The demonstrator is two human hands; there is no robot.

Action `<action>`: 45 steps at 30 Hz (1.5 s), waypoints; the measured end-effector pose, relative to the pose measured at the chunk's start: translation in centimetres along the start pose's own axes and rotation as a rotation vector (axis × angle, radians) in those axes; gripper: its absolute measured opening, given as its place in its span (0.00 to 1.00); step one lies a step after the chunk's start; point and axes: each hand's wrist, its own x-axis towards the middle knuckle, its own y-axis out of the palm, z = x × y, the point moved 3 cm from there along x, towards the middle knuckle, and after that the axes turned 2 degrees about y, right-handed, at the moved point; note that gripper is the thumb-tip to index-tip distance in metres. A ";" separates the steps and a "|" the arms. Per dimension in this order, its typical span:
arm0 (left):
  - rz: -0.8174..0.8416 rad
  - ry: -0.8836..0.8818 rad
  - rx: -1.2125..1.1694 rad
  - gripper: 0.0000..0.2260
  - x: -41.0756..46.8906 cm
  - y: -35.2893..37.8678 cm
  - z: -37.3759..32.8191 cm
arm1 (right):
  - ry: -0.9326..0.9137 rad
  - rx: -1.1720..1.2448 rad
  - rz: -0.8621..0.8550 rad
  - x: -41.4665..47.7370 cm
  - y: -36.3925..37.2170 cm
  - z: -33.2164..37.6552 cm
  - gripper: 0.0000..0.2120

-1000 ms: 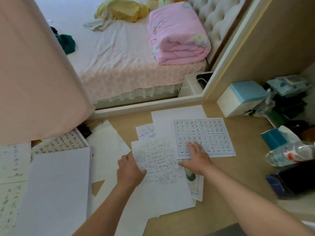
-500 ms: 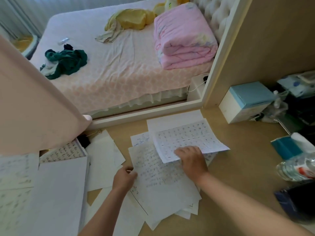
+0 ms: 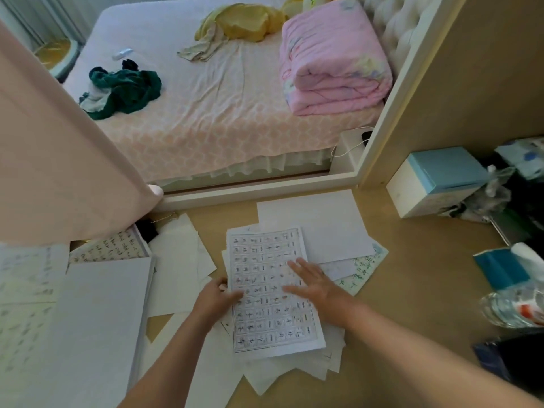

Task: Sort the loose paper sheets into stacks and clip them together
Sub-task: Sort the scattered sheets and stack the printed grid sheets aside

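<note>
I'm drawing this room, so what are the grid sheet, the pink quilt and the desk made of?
Grid sheet: thin matte white paper, printed black; it lies flat. Pink quilt: soft padded fabric, maybe cotton; it folds in puffy layers. Desk: smooth tan board, maybe laminate; no clear grain.

Both my forearms are bare, coming in from the bottom of frame & converging fwd. L hand (image 3: 216,298) sits knuckles-up, fingers curled, thumb laid over the left edge of the top sheet (image 3: 265,328) in a pinch. R hand (image 3: 318,285) lies palm-down w/ fingers straight & spread, pressing flat, wrist approx in line w/ the forearm.
</note>
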 end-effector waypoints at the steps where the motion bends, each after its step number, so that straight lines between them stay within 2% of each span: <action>1: -0.016 0.021 0.038 0.13 -0.1 0.2 -0.3 | 0.098 0.041 -0.068 0.2 -0.6 0.0 0.46; 2: -0.027 0.038 0.060 0.15 0.0 0.3 -0.3 | 0.230 0.133 -0.154 0.5 -1.1 -0.4 0.45; 4: -0.013 0.057 0.039 0.17 -0.2 0.1 -0.1 | 0.532 0.455 -0.342 0.7 -1.8 -1.4 0.34; 6: 0.018 0.080 -0.052 0.18 -0.9 -0.3 0.3 | 0.695 0.698 -0.424 1.1 -1.8 -1.3 0.23; 8: 0.023 0.100 -0.155 0.17 -2.0 -0.6 0.7 | 0.713 0.845 -0.387 1.9 -1.4 -0.1 0.24; 10: 0.012 0.113 -0.230 0.14 -2.8 -0.8 1.0 | 0.760 0.954 -0.416 2.4 -0.9 1.2 0.34; 12: 0.019 0.116 -0.266 0.13 -3.3 -0.8 1.4 | 0.858 0.894 -0.415 2.9 -0.8 1.6 0.42; 13: 0.025 0.112 -0.284 0.13 -3.5 -0.8 1.7 | 0.875 0.825 -0.351 3.1 -0.7 1.8 0.42; 14: 0.031 0.105 -0.294 0.13 -3.6 -0.9 1.9 | 0.876 0.793 -0.284 3.3 -0.6 1.8 0.40; 16: 0.047 0.087 -0.272 0.11 -3.6 -1.0 2.1 | 0.862 0.818 -0.199 3.6 -0.4 1.5 0.25; 18: 0.062 0.073 -0.166 0.08 -3.4 -1.0 2.3 | 0.857 0.798 -0.183 3.6 -0.4 0.9 0.13; 20: -0.034 0.110 0.061 0.14 -2.7 -1.3 2.2 | 0.852 0.792 -0.247 3.3 -1.0 -0.1 0.11; 21: -0.144 0.144 0.177 0.18 -2.3 -1.6 1.9 | 0.846 0.822 -0.308 3.1 -1.4 -0.8 0.13; 23: -0.318 0.239 0.309 0.22 -1.6 -2.4 0.3 | 0.839 0.932 -0.404 2.4 -2.4 -2.2 0.08; 24: -0.347 0.285 0.334 0.22 -1.1 -2.6 -0.7 | 0.850 0.971 -0.438 2.0 -3.0 -3.1 0.04; 26: -0.319 0.365 0.382 0.21 0.2 -2.5 -3.2 | 0.881 0.985 -0.528 1.0 -4.1 -5.1 0.02; 28: -0.266 0.409 0.456 0.22 2.0 -2.0 -5.5 | 0.909 0.904 -0.589 0.4 -5.3 -7.1 0.03; 31: -0.192 0.368 0.628 0.30 4.7 -1.3 -8.1 | 0.849 0.644 -0.536 0.5 -7.7 -9.3 0.04; 35: -0.071 0.198 0.871 0.53 7.3 -0.8 -8.1 | 0.584 0.226 -0.359 2.9 -10.9 -9.8 0.04; 37: -0.063 0.189 0.886 0.57 7.8 -0.8 -7.4 | 0.433 0.013 -0.275 4.9 -11.9 -9.4 0.07; 40: -0.074 0.198 0.824 0.52 8.6 -1.1 -6.8 | 0.291 -0.137 -0.159 8.5 -12.2 -8.7 0.12; 42: -0.052 0.143 0.657 0.45 9.4 -1.6 -6.4 | 0.244 -0.175 -0.089 10.8 -12.2 -8.1 0.12; 45: -0.057 0.119 0.471 0.21 10.1 -2.5 -5.8 | 0.203 -0.233 -0.011 14.0 -12.4 -7.0 0.10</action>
